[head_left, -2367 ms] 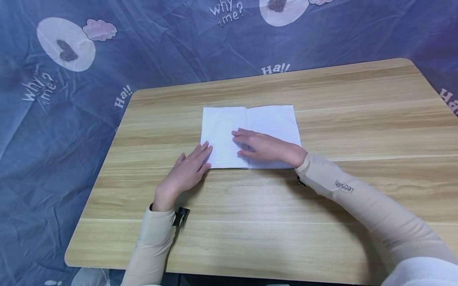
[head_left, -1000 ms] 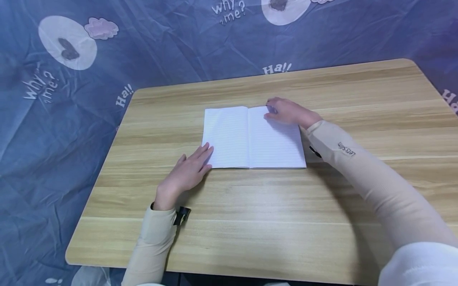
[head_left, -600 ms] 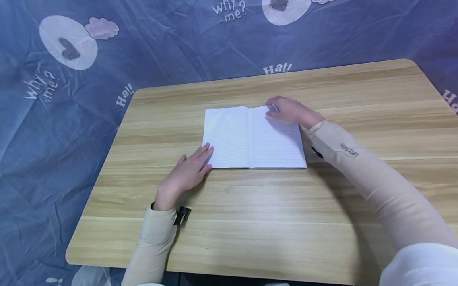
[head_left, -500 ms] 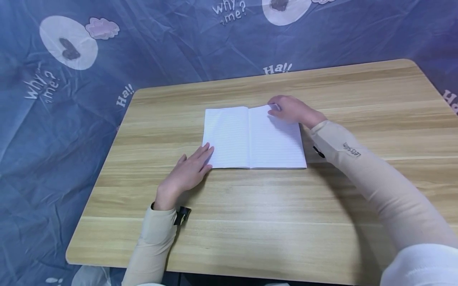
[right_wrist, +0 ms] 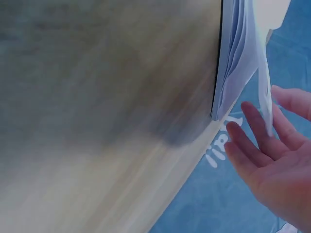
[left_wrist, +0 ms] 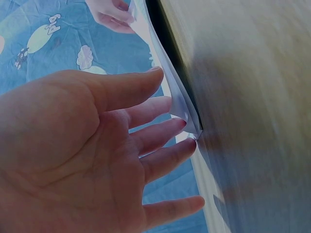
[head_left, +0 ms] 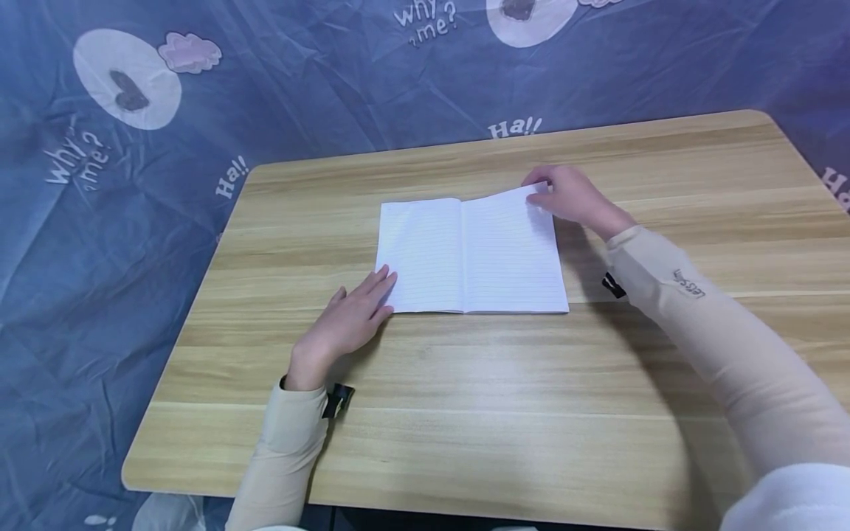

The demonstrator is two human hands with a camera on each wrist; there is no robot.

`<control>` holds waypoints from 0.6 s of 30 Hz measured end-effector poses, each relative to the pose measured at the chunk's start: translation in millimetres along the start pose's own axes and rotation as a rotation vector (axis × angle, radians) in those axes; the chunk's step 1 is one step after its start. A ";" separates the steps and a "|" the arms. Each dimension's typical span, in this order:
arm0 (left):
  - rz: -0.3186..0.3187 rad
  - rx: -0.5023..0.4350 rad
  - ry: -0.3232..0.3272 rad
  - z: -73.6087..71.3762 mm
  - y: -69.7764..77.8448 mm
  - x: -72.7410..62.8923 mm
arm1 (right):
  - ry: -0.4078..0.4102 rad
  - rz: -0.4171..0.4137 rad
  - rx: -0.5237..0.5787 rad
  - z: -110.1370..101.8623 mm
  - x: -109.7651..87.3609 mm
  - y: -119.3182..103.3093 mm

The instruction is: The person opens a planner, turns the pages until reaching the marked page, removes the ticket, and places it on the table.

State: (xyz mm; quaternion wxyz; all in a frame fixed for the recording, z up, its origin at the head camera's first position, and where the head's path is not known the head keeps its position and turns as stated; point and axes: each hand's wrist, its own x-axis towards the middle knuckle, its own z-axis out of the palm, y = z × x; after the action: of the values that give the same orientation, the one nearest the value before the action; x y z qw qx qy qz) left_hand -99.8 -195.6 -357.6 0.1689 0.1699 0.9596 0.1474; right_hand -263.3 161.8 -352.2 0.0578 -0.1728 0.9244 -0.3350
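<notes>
An open notebook [head_left: 421, 236] with white ruled pages lies flat near the middle of the wooden table. My left hand [head_left: 345, 317] rests at its lower left corner, fingers extended over the page edge. At the far right corner, my right hand [head_left: 574, 198] pinches the top of the right-hand page [head_left: 511, 251] between thumb and fingers. In the right wrist view that raised page [right_wrist: 264, 82] stands apart from the pages beneath [right_wrist: 235, 73]. The left wrist view shows the left hand's spread fingers [left_wrist: 167, 158] along the notebook's edge.
The wooden table [head_left: 465, 420] has rounded corners and a near edge close to the body. A blue cloth [head_left: 319, 81] with printed words and cartoon shapes hangs behind and to the left. Black straps [head_left: 337, 400] sit at both wrists.
From the notebook's middle, my right hand has moved to the far edge of the right page, then rightward and up, lifting that page's corner. My left hand has stayed put.
</notes>
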 end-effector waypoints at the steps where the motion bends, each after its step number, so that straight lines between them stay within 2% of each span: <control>1: 0.000 0.000 -0.001 0.0 0.0 0.0 | 0.009 0.013 0.022 -0.7 -1.5 0.9; 8: -0.002 0.007 -0.003 0.5 -0.1 0.8 | 0.041 0.104 0.160 -2.1 -15.6 5.2; 18: -0.011 0.009 -0.011 0.8 -0.6 1.0 | -0.037 0.146 0.230 -2.8 -43.3 -2.8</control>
State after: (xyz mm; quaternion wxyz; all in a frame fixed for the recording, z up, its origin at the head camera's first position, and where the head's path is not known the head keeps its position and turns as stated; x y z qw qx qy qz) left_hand -100.6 -195.5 -358.8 0.1742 0.1661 0.9603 0.1411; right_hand -222.7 177.0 -348.7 0.1183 -0.1035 0.8889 -0.4303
